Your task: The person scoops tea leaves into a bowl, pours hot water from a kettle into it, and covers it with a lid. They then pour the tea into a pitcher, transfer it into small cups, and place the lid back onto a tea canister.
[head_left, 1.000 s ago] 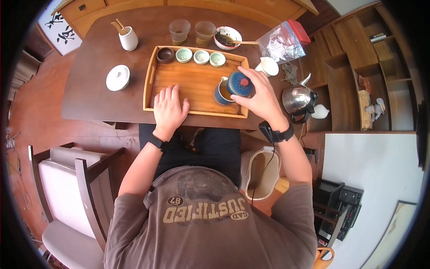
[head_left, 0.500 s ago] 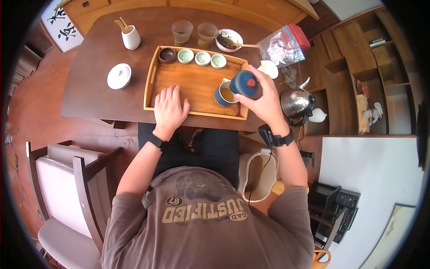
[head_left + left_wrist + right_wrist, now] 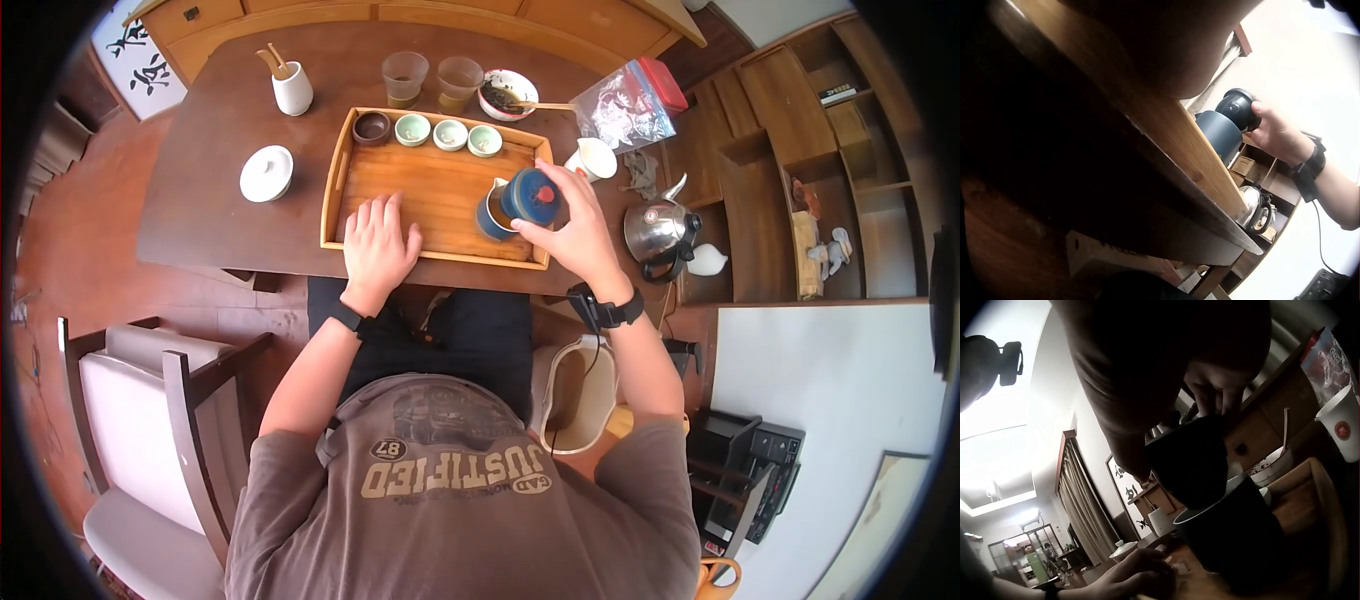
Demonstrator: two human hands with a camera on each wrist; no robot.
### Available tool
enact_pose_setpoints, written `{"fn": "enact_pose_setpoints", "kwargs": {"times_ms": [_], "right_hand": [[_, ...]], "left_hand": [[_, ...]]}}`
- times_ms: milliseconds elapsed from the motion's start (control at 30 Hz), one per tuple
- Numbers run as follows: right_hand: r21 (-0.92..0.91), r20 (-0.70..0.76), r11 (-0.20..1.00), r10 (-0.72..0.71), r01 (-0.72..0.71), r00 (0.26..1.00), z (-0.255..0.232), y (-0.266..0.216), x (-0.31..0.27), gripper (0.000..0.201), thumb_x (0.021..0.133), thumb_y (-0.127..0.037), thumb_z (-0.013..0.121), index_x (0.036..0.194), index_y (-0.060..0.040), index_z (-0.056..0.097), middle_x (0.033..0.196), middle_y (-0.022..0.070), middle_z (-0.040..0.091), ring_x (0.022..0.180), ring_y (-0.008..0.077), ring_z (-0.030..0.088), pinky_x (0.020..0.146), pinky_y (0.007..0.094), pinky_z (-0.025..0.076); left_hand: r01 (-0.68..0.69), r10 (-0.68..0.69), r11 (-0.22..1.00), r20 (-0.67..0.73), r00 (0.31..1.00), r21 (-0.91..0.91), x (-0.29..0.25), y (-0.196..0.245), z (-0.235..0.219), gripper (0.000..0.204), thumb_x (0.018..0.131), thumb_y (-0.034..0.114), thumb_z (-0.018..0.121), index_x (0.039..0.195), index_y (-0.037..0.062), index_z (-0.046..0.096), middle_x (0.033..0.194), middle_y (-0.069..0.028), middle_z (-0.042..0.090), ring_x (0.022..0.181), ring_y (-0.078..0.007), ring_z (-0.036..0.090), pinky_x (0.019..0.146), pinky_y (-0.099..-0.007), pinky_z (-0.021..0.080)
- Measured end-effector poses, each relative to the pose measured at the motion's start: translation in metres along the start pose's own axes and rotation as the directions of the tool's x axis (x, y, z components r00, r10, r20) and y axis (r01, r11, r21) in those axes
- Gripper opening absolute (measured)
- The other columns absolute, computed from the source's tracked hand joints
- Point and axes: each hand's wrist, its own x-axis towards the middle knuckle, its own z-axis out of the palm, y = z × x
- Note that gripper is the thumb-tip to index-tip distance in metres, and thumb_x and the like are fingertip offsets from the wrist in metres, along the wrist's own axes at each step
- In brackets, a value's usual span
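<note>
Blue pot (image 3: 530,197), red knob on its lid: held in the right hand (image 3: 580,228), thumb on one side and fingers on the other, the grip only as wide as the pot itself. We list places by a dial centred on the tray (image 3: 400,185), twelve pointing away from the person.

Pot: at about three to four o'clock, tilted over the mouth of the pitcher; we cannot tell whether the two touch.
Pitcher (image 3: 489,221): blue, upright on the tray at four o'clock.
Left hand (image 3: 377,238): at half past seven, fingers extended, palm down across the near rim, grasping nothing that we can see.
Brown cup (image 3: 371,128): on the tray, between ten and eleven.
Green cups, three: the first (image 3: 412,129), second (image 3: 450,134) and third (image 3: 485,141) in a row, from half past eleven round to half past one.

Off the tray, on the table (image 3: 205,130), we record:
Lidded bowl (image 3: 266,174), white: nine o'clock.
Holder (image 3: 292,90), white, with wooden tools: ten.
Clear cups, two, one (image 3: 404,82) near half past eleven, the other (image 3: 459,84) just past twelve.
Bowl (image 3: 507,95), dark leaves inside, a stick across its rim: one.
Bag (image 3: 625,108), transparent: two.
White cup (image 3: 592,158): near three.
Kettle (image 3: 652,230), steel, black handle: between three and four.
</note>
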Motion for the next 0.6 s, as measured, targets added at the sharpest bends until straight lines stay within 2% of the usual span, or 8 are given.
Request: {"fn": "enact_pose_setpoints", "kwargs": {"times_ms": [100,167,200,233,300,333,433,600], "right_hand": [[-0.01,0.058,1.0,-0.018,0.018,0.998,-0.002,0.002,0.0,0.085,0.077,-0.024,0.095,0.153,-0.0099,0.058,0.142,0.0166,0.066,0.134,0.0334,0.062,0.115,0.0449,0.049],[0.201,-0.074,0.977,0.089,-0.072,0.993,-0.01,0.007,0.002,0.087,0.077,-0.023,0.095,0.154,-0.0083,0.057,0.143,0.0155,0.067,0.131,0.0305,0.064,0.114,0.0438,0.05],[0.121,-0.128,0.991,0.065,-0.05,0.99,-0.019,0.011,0.009,0.088,0.078,-0.021,0.096,0.155,-0.0067,0.056,0.143,0.015,0.067,0.128,0.0273,0.066,0.112,0.0421,0.052],[0.15,-0.174,0.985,0.111,-0.085,0.979,-0.027,0.014,0.015,0.089,0.078,-0.021,0.097,0.156,-0.0056,0.055,0.142,0.0168,0.067,0.126,0.0261,0.066,0.11,0.0414,0.053],[0.076,-0.273,0.991,0.125,-0.108,0.954,-0.045,0.035,0.029,0.09,0.079,-0.022,0.097,0.156,-0.0046,0.055,0.142,0.0179,0.066,0.124,0.025,0.066,0.109,0.0416,0.053],[0.1,-0.312,0.984,0.171,-0.146,0.935,-0.053,0.043,0.038,0.089,0.08,-0.024,0.097,0.155,-0.0022,0.054,0.142,0.0202,0.066,0.122,0.026,0.067,0.109,0.0422,0.053],[0.037,-0.385,0.982,0.183,-0.183,0.905,-0.065,0.101,0.054,0.089,0.08,-0.029,0.096,0.153,0.0007,0.055,0.136,0.0223,0.069,0.121,0.0309,0.069,0.106,0.043,0.054],[-0.108,-0.307,0.955,0.233,-0.276,0.923,-0.059,0.137,0.056,0.086,0.078,-0.034,0.095,0.149,0.0007,0.06,0.129,0.0233,0.073,0.12,0.0345,0.069,0.106,0.0443,0.054]], "left_hand": [[-0.007,0.007,1.0,0.005,1.0,0.004,0.0,0.0,0.0,0.048,0.09,0.026,0.072,0.132,0.0039,0.064,0.122,-0.0138,0.07,0.115,-0.0336,0.065,0.096,-0.0446,0.05],[0.0,0.0,1.0,0.016,1.0,0.005,0.0,-0.001,0.001,0.049,0.091,0.028,0.071,0.133,0.0041,0.064,0.122,-0.0139,0.07,0.115,-0.0331,0.064,0.096,-0.0448,0.05],[0.004,-0.005,1.0,0.033,0.999,0.008,-0.001,-0.002,0.002,0.05,0.092,0.03,0.07,0.134,0.0043,0.064,0.122,-0.0141,0.069,0.116,-0.0327,0.064,0.096,-0.045,0.049],[0.002,-0.003,1.0,0.03,1.0,0.003,-0.002,-0.002,0.003,0.05,0.092,0.03,0.07,0.134,0.0043,0.064,0.122,-0.0141,0.069,0.116,-0.0327,0.064,0.096,-0.045,0.049],[-0.003,0.003,1.0,0.016,1.0,0.011,-0.001,-0.002,0.003,0.049,0.092,0.029,0.071,0.134,0.0042,0.064,0.122,-0.014,0.069,0.116,-0.0329,0.064,0.096,-0.0451,0.049],[-0.01,0.009,1.0,0.013,1.0,0.007,-0.001,-0.001,0.003,0.049,0.092,0.029,0.071,0.134,0.0042,0.064,0.122,-0.014,0.069,0.116,-0.0329,0.064,0.096,-0.0451,0.049],[-0.009,0.009,1.0,-0.001,1.0,0.004,-0.001,0.0,0.001,0.049,0.091,0.028,0.072,0.133,0.0041,0.065,0.122,-0.0143,0.069,0.115,-0.0332,0.064,0.096,-0.0453,0.049],[-0.012,0.012,1.0,-0.013,1.0,0.015,-0.001,0.0,0.002,0.048,0.091,0.027,0.072,0.132,0.0032,0.065,0.121,-0.0149,0.07,0.114,-0.0339,0.065,0.095,-0.0459,0.05]]}}
